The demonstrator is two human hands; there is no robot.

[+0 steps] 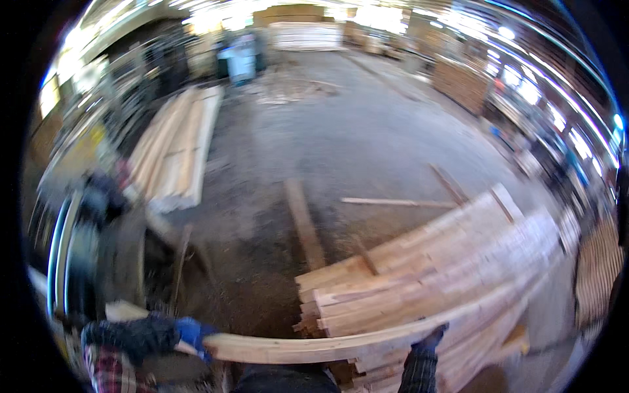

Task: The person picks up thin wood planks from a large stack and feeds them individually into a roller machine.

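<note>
A long pale wooden plank (288,349) lies across the front, slightly bowed by the lens, its right part over a stack of boards (419,268). My left hand (194,337), in a blue glove, is closed around the plank's left end. Further right, my right hand (430,337), in a dark glove, grips the plank's near edge; motion blurs its fingers. The stacked boards lie side by side in layers with uneven left ends. Where the plank's far right end stops is hard to make out against the stack.
Another stack of long boards (177,144) lies at the left. Loose wooden strips (304,226) are on the floor beyond the near stack. A blurred machine with a curved pale edge (65,255) stands left. A light-blue bin (241,62) and white stacked material (306,37) are at the back.
</note>
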